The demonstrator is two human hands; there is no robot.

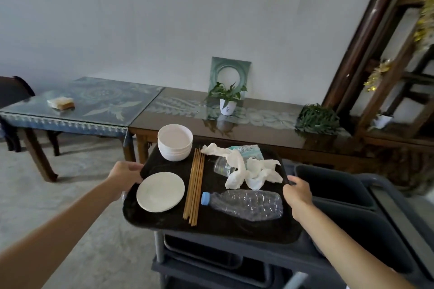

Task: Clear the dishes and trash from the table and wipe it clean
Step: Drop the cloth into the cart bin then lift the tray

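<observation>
A black tray (pixel 164 220) sits over the top of a dark service cart (pixel 211 256). My left hand (pixel 125 176) grips the tray's left rim and my right hand (pixel 298 191) grips its right rim. On the tray lie a stack of white bowls (pixel 175 142), a white plate (pixel 160 191), several wooden chopsticks (pixel 194 185), crumpled white napkins (pixel 249 169), a clear cup (pixel 222 166) on its side, a teal wrapper (pixel 249 149) and a crushed plastic bottle (pixel 249 204) with a blue cap.
Dark bins (pixel 347 197) fill the cart's right side. Behind stand a blue-clothed table (pixel 94 105) with a sponge-like pad (pixel 61 103), and a glass-topped wooden table (pixel 258 122) with a potted plant (pixel 227 98) and a leafy bunch (pixel 317 118). A wooden shelf (pixel 399 82) is at right.
</observation>
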